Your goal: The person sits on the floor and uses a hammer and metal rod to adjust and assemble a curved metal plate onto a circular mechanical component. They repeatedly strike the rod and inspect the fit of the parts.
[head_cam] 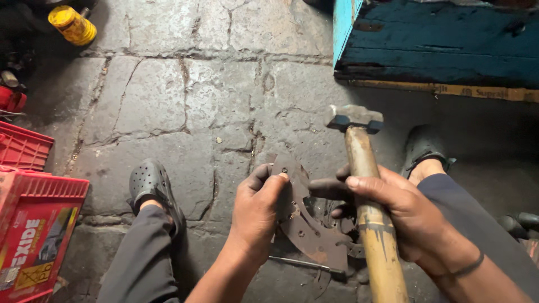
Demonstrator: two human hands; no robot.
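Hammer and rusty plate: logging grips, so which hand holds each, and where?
Right hand grips the hammer mid-handle; left hand pinches the plate at its upper end.

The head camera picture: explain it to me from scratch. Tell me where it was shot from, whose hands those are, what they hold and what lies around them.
The picture comes from a camera worn on a person's head, looking down at their own hands, knees and feet. No machine is involved.

The left hand pinches a rusty curved metal plate with small holes in it, thumb on top. The right hand grips the wooden handle of a hammer, whose steel head points up and away; its fingers also reach toward the plate.

The ground is a cracked stone floor. A thin metal rod lies below the plate. The person wears dark perforated shoes; the left shoe shows clearly. At the left stand red plastic crates, with a yellow can at top left. A worn blue wooden box sits at top right.
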